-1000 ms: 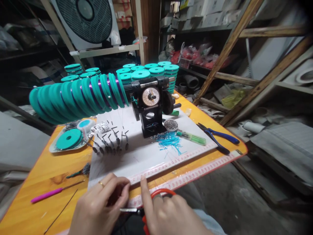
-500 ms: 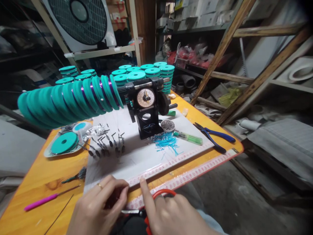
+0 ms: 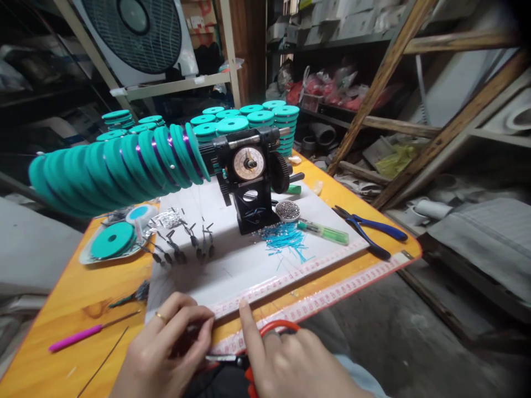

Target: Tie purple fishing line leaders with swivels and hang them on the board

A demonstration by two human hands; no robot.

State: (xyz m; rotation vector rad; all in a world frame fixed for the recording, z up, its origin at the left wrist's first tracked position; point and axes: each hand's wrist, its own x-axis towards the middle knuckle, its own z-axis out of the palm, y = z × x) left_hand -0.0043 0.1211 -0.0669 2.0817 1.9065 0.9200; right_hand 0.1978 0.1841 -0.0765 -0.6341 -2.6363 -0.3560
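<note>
both hands at bottom center of the frame, at the front edge of the white board [image 3: 236, 262]. left hand [image 3: 166, 342], ring on one finger: grip narrow, thumb and fingertips close together by the board edge; cannot tell whether they pinch anything. right hand [image 3: 286, 354]: grip holding scissors [image 3: 282, 323] with red handles, lower center of frame, blades pointing left toward the left hand. right index finger extended, tip on the marked strip [image 3: 269, 286] along the board's front edge. second marked strip [image 3: 332, 298] runs along the tabletop [image 3: 83, 282] edge, nearer the bottom of frame. on the board, mid-frame: black geared unit [image 3: 249, 213] with dial, row of teal spools [image 3: 136, 160] sticking out toward the left of frame. just right of its base: cup of small metal beads [image 3: 288, 210], loose pile of blue pieces [image 3: 286, 240], green tube [image 3: 326, 233]. blue-handled pliers [image 3: 381, 226] at right, across the board's edge. left side: white tray [image 3: 85, 260] carrying a teal disc [image 3: 103, 243]; below it, pink-handled tool [image 3: 77, 338]. stacks of teal discs [image 3: 286, 132] behind the unit, upper center.
</note>
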